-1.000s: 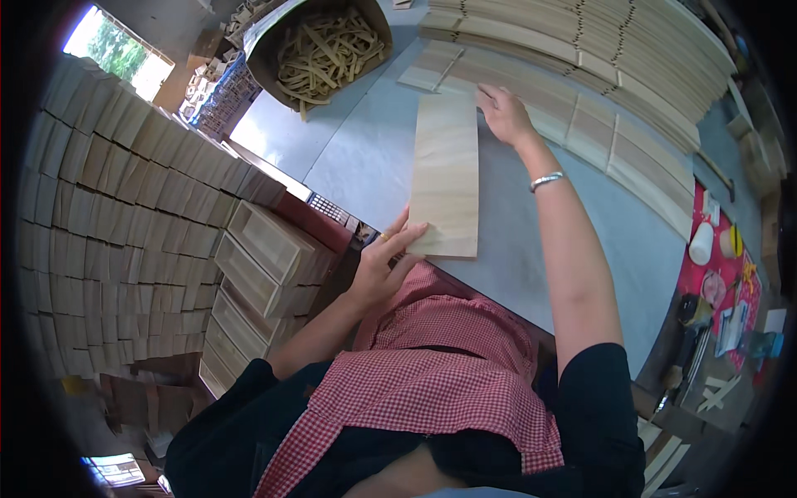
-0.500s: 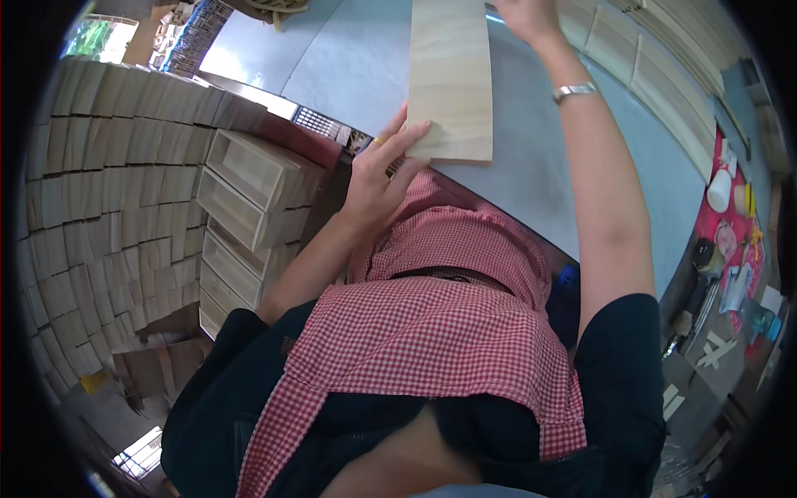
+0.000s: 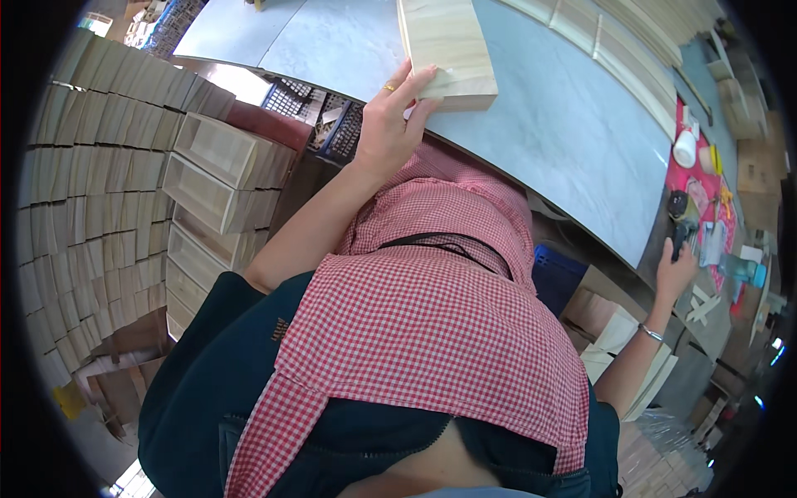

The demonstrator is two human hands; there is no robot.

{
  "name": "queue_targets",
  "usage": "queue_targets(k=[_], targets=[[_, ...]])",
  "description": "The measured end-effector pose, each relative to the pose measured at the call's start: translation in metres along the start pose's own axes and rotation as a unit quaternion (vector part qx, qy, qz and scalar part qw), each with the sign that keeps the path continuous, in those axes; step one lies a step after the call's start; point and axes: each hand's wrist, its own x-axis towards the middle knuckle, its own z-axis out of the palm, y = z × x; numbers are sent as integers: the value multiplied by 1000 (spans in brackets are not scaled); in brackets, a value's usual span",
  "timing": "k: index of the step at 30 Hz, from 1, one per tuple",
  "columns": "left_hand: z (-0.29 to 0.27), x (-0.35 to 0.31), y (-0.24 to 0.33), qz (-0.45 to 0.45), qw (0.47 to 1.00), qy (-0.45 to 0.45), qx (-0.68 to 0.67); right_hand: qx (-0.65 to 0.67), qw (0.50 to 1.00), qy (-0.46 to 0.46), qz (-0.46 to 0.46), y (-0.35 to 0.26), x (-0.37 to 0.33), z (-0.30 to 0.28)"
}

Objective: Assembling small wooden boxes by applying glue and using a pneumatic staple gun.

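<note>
1. Stacked wooden boxes (image 3: 108,166) stand left of the pale desk (image 3: 564,108).
2. At the desk's near edge lies the wooden piece (image 3: 455,54); the left hand (image 3: 392,124), only slightly open, pinches its near-left corner. A light, steady pinch should stop it sliding.
3. Off to the right, the right hand (image 3: 677,270) curls around a dark tool (image 3: 679,239); whether it is lifted, I cannot tell. A firm hold, clear of the white bottle (image 3: 685,149), seems wise.
</note>
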Motion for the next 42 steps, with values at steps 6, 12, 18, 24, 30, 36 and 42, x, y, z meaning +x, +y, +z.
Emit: queue_targets(k=[6, 12, 18, 24, 30, 36, 42], targets=[[7, -4, -1, 14, 999, 32, 1, -102, 995, -13, -1, 21, 17, 18], [7, -6, 5, -20, 1000, 24, 0, -16, 984, -161, 80, 57, 58, 42], [14, -9, -8, 36, 997, 67, 27, 68, 914, -305, 258, -16, 93, -27], [14, -5, -5, 35, 997, 73, 19, 26, 997, -77, 17, 19, 99, 15], [17, -11, -13, 42, 992, 112, 31, 73, 981, -176, 33, -38, 103, -36], [11, -8, -4, 20, 997, 64, 40, 244, 929, -276, 20, -178, 78, -141], [14, -8, -1, 23, 996, 70, 41, 409, 846, -308, -147, -258, 70, -165]])
